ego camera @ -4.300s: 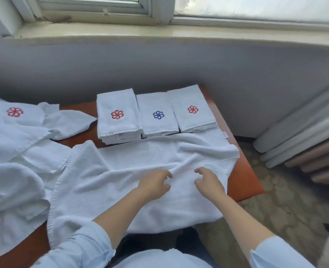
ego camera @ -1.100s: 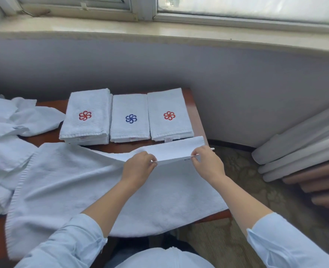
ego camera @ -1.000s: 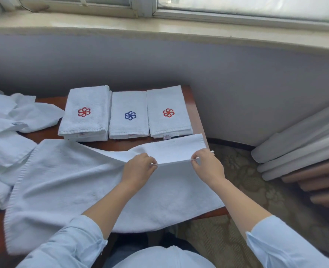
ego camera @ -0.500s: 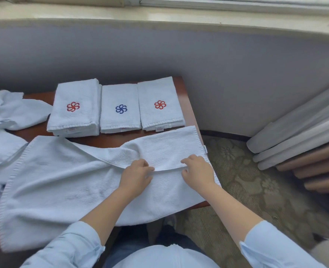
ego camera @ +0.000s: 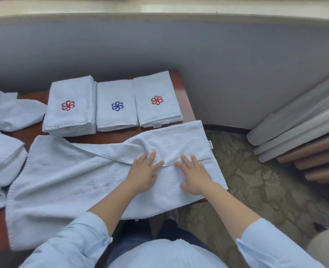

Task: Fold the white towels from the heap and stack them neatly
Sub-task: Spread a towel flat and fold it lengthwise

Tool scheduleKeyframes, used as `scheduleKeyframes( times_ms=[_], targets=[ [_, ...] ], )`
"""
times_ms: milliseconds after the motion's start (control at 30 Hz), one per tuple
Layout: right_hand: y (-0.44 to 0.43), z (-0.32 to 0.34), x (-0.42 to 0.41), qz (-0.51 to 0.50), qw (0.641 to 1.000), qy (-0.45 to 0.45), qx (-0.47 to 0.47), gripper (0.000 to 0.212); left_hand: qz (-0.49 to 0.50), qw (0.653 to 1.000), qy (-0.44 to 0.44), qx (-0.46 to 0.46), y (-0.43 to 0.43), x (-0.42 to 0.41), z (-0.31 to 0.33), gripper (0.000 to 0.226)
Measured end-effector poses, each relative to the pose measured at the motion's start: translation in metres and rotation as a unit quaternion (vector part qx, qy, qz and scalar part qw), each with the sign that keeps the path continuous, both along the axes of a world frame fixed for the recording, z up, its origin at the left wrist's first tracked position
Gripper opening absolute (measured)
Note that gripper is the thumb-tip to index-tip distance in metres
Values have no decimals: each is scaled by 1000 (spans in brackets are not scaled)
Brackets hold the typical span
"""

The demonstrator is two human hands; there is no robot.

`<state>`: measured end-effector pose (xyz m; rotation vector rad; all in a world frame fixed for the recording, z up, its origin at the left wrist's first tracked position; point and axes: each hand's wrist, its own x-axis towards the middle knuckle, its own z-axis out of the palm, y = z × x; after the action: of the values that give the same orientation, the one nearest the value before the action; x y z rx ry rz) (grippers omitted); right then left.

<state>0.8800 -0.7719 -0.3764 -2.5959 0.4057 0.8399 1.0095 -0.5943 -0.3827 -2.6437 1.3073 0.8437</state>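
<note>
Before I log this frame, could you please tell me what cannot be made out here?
Head view only.
1. Heap: cut off by the left edge; its size is unknown.
2. Labels on the stacks: too small to read.
3. Towels per stack: layers blur together.
4. Fold edge of the spread towel: partly hidden under the left hand and right hand.

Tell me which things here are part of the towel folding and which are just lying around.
Part of the job: the spread towel, pressed flat by the left hand and right hand; the unfolded heap on the left; three folded stacks behind it.
Just lying about: the rolls on the floor at right; the patterned carpet.
</note>
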Motion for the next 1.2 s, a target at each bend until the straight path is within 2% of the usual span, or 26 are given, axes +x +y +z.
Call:
scheduleKeyframes(
  times_ms=[167,267,367,467,833,1033,1200],
  targets=[
    [-10,6,-7,-43,999,3,-14,72,-6,997,63,-41,-17,2,5,55],
    [-7,13,2,-95,992,-72,-34,52,53,985,123,-113,-11,8,13,52],
    [8,20,26,-105,980,-167,-29,41,145,967,108,-178,12,15,23,45],
    [39,30,63,-63,979,-195,20,42,208,953,82,-205,50,28,33,38],
    [191,48,197,21,975,-186,121,49,359,919,6,-165,213,111,49,31],
    [252,36,258,21,980,-165,111,55,398,909,-8,-124,291,155,36,35],
    [277,14,281,12,992,-125,32,52,405,912,-9,-62,328,178,21,47]
  ],
)
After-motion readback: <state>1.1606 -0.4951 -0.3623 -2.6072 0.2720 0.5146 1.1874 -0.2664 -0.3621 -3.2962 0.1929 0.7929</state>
